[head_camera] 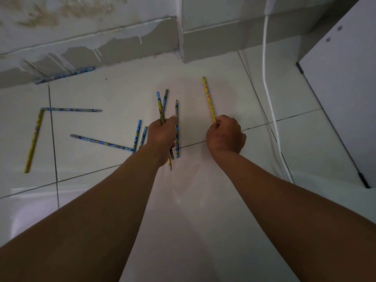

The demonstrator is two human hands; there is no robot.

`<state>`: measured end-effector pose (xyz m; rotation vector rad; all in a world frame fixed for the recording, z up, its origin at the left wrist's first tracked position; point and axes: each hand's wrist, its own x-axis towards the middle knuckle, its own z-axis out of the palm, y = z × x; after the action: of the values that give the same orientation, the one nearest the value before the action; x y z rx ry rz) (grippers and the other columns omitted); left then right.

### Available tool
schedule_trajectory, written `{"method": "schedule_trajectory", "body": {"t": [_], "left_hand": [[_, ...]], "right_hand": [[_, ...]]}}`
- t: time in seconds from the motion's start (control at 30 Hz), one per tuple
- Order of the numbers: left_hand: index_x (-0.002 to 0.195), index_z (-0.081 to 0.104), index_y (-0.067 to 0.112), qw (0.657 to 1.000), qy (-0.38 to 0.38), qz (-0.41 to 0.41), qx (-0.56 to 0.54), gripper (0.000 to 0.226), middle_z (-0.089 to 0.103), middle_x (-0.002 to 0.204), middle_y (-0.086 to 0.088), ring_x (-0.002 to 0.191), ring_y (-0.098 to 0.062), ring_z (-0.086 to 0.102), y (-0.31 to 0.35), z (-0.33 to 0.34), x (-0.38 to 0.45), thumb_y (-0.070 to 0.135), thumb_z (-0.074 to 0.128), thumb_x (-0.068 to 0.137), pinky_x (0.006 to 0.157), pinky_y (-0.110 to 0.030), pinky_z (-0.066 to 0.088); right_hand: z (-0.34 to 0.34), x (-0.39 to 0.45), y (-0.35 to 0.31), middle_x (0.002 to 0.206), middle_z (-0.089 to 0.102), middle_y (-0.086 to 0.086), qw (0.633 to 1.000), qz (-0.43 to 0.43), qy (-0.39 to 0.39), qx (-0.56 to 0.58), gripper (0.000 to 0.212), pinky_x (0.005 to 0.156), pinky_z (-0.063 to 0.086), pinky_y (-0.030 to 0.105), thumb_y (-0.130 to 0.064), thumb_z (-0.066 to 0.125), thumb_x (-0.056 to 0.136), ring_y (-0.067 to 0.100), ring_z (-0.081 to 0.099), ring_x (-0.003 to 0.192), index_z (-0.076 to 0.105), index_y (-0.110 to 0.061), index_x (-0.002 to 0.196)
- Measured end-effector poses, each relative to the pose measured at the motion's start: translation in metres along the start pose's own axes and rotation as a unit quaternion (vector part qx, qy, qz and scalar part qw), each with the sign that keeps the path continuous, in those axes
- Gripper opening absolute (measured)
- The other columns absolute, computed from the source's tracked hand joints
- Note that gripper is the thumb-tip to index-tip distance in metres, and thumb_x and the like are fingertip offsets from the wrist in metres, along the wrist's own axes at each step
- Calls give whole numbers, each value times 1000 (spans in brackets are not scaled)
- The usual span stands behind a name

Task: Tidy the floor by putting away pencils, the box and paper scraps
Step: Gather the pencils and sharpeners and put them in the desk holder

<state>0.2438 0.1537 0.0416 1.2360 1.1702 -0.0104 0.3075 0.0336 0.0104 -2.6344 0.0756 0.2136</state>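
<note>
Two bare forearms are reaching out from the bottom of the view over the white tiled floor [114, 94]. The left hand [160, 137] is gripping a small bundle of pencils [162, 110], its fingers curled round them; the bundle's ends are fanning out beyond the hand toward the wall, and other ends are poking out below the wrist. One blue pencil [177, 127] is running just beside that hand on its right side; I cannot tell whether it is lying on the floor or belonging to the bundle. The right hand [225, 135] is sitting to the right of the left hand, clenched, pinching the near end of a yellow pencil [209, 98] whose far end is pointing toward the wall.

Loose pencils are lying to the left of the left hand: two short blue pencils [138, 133] just beside it, a long blue pencil [101, 142] touching their near ends, another blue pencil [71, 109] farther left, and a yellow-green pencil [34, 139] meeting its left end at an angle. A further blue pencil [65, 75] is resting against the grey skirting [101, 47], well apart from the left hand. A white cable [270, 102] is trailing down to the floor right of the right hand, beside a white cabinet panel [341, 88].
</note>
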Motion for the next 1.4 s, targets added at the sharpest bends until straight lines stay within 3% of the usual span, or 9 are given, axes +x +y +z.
{"method": "schedule_trajectory", "body": {"t": [0.27,0.53,0.77,0.93,1.03,1.1,1.2,1.3,1.4], "left_hand": [[72,52,20,996,73,45,1,38,47,64,2,58,-16,43,14,10,4,51,70,85,66,-29,42],[95,62,12,990,131,44,-5,36,54,72,-2,69,-23,52,15,-1,24,47,54,95,68,-32,43],[115,63,3,988,154,21,6,54,59,84,-5,81,-22,54,7,-30,24,51,42,100,73,-31,41],[86,57,12,988,148,25,-17,39,55,73,-3,60,-15,55,3,-44,14,44,42,103,67,-34,57],[75,55,16,989,142,34,-13,37,51,66,-3,51,-17,46,-4,-51,10,41,45,102,46,-26,44],[73,59,20,988,144,49,20,36,49,61,-2,54,-20,45,-10,-56,11,42,50,100,52,-25,38],[83,69,17,990,128,50,33,33,60,66,-2,73,-23,58,-9,-60,4,48,64,90,68,-31,45],[112,70,5,992,124,21,30,72,72,106,-14,100,-32,68,-3,-62,-3,64,75,71,83,-41,55],[87,69,14,993,114,-3,11,58,66,81,-4,78,-22,63,4,-65,-5,65,80,65,66,-30,49]], "right_hand": [[6,-31,-11,96,72,5,962,-116,-77,235,20,77,48,23,-13,61,88,18,65,85,74,-14,103],[13,-56,-23,86,74,1,937,-144,-148,283,12,76,55,29,-14,67,86,13,67,77,76,-15,94],[20,-56,-28,101,67,1,980,-114,-127,101,19,74,47,29,-36,60,88,23,63,93,69,-23,98],[25,-62,-29,106,62,2,986,-124,-114,2,23,72,38,30,-35,59,89,26,61,97,65,-23,109],[29,-63,-32,104,65,6,989,-113,-90,-28,20,69,38,31,-23,55,90,31,63,96,66,-20,107],[30,-64,-35,104,67,8,991,-94,-88,-37,21,69,37,30,-22,56,88,33,63,96,68,-18,104],[31,-64,-40,103,71,6,994,-53,-92,28,23,76,47,32,-25,61,83,32,65,98,71,-19,103],[33,-74,-49,91,75,3,976,-114,-90,160,20,76,54,33,-23,66,80,23,69,87,75,-18,97],[35,-88,-58,86,76,0,945,-159,-137,250,18,75,57,34,-21,69,79,14,70,79,77,-18,95]]}}
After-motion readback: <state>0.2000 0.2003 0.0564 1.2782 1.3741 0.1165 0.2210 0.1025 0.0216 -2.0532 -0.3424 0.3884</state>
